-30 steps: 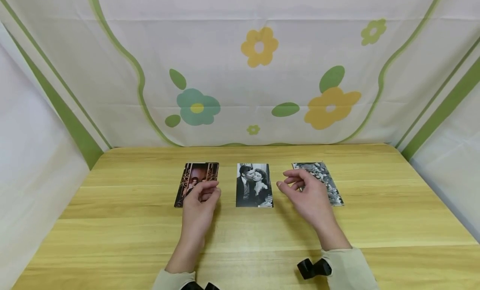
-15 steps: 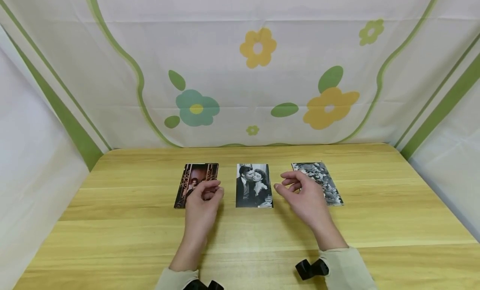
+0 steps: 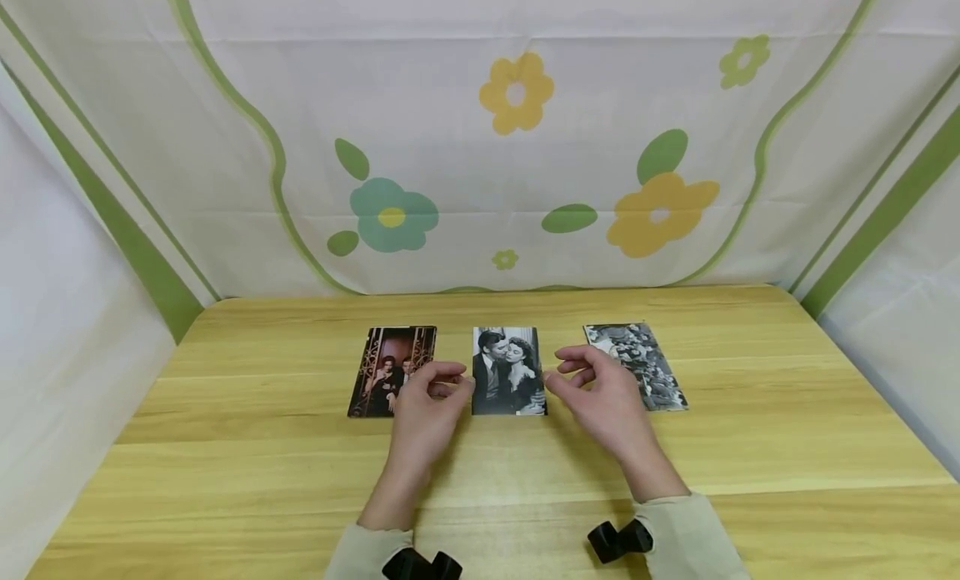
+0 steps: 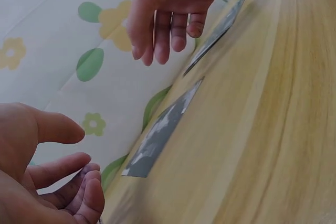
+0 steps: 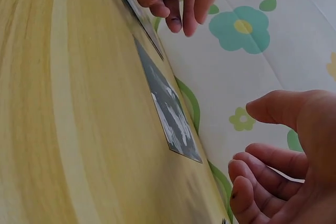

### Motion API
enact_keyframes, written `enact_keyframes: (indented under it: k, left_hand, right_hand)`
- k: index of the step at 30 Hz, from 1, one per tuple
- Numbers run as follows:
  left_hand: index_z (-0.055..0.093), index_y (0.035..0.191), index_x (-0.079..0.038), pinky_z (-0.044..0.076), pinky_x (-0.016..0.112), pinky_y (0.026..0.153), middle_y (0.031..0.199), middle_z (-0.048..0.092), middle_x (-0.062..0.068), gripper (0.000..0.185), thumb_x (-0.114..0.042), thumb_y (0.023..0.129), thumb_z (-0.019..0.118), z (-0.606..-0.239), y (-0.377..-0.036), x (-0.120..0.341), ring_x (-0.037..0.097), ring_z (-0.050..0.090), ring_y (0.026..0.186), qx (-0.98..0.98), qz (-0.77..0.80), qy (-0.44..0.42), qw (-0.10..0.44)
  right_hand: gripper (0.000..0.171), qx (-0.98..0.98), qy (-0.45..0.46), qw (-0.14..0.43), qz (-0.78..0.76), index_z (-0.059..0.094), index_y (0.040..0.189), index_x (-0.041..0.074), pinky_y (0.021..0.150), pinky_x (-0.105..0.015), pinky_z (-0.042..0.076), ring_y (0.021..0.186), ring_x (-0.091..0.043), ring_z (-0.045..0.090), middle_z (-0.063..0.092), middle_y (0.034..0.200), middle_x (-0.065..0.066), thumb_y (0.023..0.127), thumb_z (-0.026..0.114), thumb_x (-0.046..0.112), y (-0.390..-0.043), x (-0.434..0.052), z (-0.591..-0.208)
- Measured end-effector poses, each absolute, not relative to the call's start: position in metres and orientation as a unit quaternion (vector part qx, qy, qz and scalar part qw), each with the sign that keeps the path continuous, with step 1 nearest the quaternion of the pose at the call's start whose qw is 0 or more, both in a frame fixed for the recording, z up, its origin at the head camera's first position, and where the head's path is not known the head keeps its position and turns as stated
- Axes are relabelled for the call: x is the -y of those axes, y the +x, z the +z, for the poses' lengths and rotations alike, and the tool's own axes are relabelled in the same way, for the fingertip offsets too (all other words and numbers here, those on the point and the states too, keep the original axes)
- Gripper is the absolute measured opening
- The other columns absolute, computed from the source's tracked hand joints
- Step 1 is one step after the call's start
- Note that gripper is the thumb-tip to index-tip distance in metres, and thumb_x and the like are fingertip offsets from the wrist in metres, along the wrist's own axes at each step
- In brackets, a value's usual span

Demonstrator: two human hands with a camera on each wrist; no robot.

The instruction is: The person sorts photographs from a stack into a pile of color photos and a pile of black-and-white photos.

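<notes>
Three picture cards lie in a row on the wooden table. In the middle is a black-and-white photo card (image 3: 507,372) of a couple. To its left lies a dark colour photo card (image 3: 378,376), its lower right corner behind my left hand (image 3: 427,409). A black-and-white photo card (image 3: 651,367) with a crowded pattern lies at the right, partly behind my right hand (image 3: 603,401). Both hands hover at the middle card's two sides, fingers loosely bent and thumbs apart from the fingers. The wrist views show nothing held, and a gap between the hands and the middle card (image 4: 163,135).
The wooden table (image 3: 225,463) stretches towards me in front of the cards. A white cloth (image 3: 450,147) with printed flowers hangs along the table's back edge, and more cloth hangs at both sides. Black wrist devices (image 3: 619,541) sit at the sleeves.
My left hand has moved right, from over the left card to the middle card's left edge. My right hand has shifted slightly left towards that card. The cards have stayed in place.
</notes>
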State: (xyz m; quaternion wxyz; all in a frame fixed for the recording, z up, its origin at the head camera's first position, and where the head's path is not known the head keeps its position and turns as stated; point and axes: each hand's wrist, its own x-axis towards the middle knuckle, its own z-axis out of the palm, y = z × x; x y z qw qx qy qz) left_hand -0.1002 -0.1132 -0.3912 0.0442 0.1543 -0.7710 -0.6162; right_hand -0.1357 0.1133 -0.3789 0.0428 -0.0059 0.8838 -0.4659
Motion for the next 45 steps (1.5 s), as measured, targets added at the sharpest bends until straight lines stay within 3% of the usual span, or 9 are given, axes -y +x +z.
enact_keyframes:
  k: [21,32,36,41,45]
  left_hand:
    - [0.076,0.115,-0.002,0.051,0.03,0.079,0.104,0.073,0.013,0.023,-0.01,0.094,0.077,-0.403,-0.101,0.106,0.019,0.064,0.088,0.791,-0.594,0.142,0.045]
    - [0.074,0.119,0.004,0.049,0.028,0.078,0.104,0.066,0.013,0.033,-0.006,0.088,0.08,-0.411,-0.102,0.098,0.018,0.057,0.086,0.847,-0.518,0.1,0.071]
    - [0.072,0.127,0.007,0.046,0.031,0.079,0.103,0.061,0.013,0.044,-0.007,0.087,0.082,-0.412,-0.102,0.094,0.02,0.052,0.089,0.865,-0.488,0.09,0.069]
    - [0.066,0.139,0.008,0.046,0.036,0.084,0.105,0.056,0.011,0.06,-0.012,0.085,0.084,-0.412,-0.101,0.091,0.024,0.048,0.099,0.881,-0.462,0.086,0.051]
    - [0.062,0.144,0.009,0.044,0.038,0.086,0.105,0.054,0.011,0.068,-0.017,0.084,0.084,-0.412,-0.1,0.09,0.025,0.045,0.103,0.888,-0.452,0.078,0.04]
  right_hand:
    - [0.049,-0.879,-0.015,0.075,-0.471,0.067,0.138,0.01,0.086,-0.033,0.055,0.105,-0.021,0.066,0.072,0.124,-0.009,0.096,0.081,0.03,-0.135,-0.114,-0.387]
    - [0.046,-0.885,-0.016,0.076,-0.46,0.068,0.136,0.007,0.088,-0.034,0.055,0.101,-0.02,0.067,0.073,0.122,-0.011,0.097,0.08,0.029,-0.137,-0.113,-0.396]
    - [0.053,-0.893,-0.013,0.074,-0.443,0.066,0.139,0.004,0.085,-0.034,0.054,0.097,-0.02,0.064,0.071,0.123,-0.011,0.095,0.082,0.029,-0.138,-0.109,-0.399]
    - [0.074,-0.926,-0.036,0.074,-0.369,0.057,0.152,0.004,0.079,-0.033,0.048,0.094,-0.019,0.057,0.064,0.122,-0.009,0.093,0.082,0.04,-0.136,-0.103,-0.403]
    - [0.081,-0.94,-0.054,0.069,-0.329,0.055,0.156,0.006,0.075,-0.033,0.046,0.09,-0.019,0.054,0.061,0.119,-0.007,0.091,0.082,0.046,-0.134,-0.1,-0.405]
